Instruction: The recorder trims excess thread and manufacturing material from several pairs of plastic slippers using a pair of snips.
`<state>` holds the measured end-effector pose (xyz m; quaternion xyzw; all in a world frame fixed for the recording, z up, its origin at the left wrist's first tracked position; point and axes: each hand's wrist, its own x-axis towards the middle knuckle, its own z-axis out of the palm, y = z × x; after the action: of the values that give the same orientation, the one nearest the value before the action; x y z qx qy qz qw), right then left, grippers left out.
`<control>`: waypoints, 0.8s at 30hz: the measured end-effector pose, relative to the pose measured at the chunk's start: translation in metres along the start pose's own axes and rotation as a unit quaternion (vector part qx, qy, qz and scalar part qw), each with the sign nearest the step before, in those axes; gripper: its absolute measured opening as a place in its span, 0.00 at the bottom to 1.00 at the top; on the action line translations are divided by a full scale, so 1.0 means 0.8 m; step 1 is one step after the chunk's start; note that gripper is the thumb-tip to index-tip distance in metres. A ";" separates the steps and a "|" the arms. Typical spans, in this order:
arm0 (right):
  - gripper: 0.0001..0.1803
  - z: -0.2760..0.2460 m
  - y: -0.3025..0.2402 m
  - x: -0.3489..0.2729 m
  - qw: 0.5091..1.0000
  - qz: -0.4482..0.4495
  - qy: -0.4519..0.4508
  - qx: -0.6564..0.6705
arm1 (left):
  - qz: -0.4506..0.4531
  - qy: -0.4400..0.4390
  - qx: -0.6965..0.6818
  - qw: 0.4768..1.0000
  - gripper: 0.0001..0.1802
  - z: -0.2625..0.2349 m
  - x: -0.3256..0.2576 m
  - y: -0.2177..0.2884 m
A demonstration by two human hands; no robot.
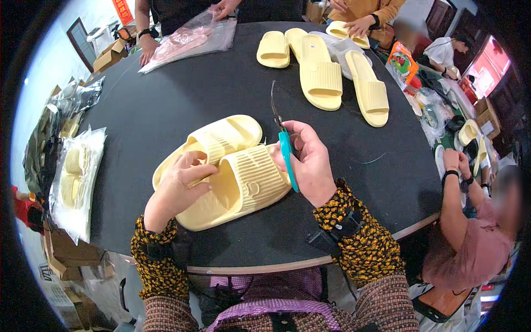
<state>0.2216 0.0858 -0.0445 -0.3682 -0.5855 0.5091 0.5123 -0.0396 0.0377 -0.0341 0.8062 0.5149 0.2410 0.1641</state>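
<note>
Two pale yellow ribbed slide slippers lie side by side on the dark table before me: the near slipper [257,180] has a small raised outline on its strap, and the far slipper [213,141] lies partly behind it. My left hand [180,185] is closed with thumb and fingers at the near slipper's strap edge, between the two slippers. Held in my right hand [310,160] is a pair of scissors [286,152] with teal handles, its dark blades pointing away from me. The right fingertips are close to the near slipper's toe end and partly hidden.
Several more yellow slippers [322,80] lie at the far right. Bagged slippers [74,182] are at the left edge. Across the table, a person's hands rest by clear plastic bags [191,41]; another person's hand [359,26] touches a slipper. A person in pink [470,238] sits at right.
</note>
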 end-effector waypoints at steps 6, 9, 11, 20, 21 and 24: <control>0.23 0.002 -0.007 -0.007 0.999 -0.017 -0.011 -0.024 | 0.017 -0.016 0.028 0.999 0.17 -0.009 -0.001 0.008; 0.26 0.010 -0.016 -0.013 0.997 -0.008 -0.051 0.060 | 0.013 0.007 0.020 1.000 0.14 -0.011 -0.005 -0.006; 0.26 0.013 -0.026 -0.019 0.990 0.037 -0.085 0.105 | -0.008 0.026 0.000 1.000 0.14 -0.014 -0.006 -0.008; 0.26 0.035 -0.019 -0.046 0.859 0.274 -0.342 0.264 | -0.116 0.195 -0.443 0.868 0.05 -0.016 -0.004 -0.005; 0.26 0.038 -0.012 -0.050 0.846 0.275 -0.362 0.280 | -0.112 0.208 -0.451 0.861 0.05 -0.012 -0.001 -0.004; 0.26 0.045 -0.011 -0.057 0.823 0.311 -0.383 0.281 | -0.108 0.208 -0.442 0.866 0.06 -0.011 0.002 0.002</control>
<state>0.1968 0.0323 -0.0446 -0.1468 -0.4206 0.8839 0.1423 -0.0426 0.0382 -0.0257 0.5196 0.4610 0.5860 0.4172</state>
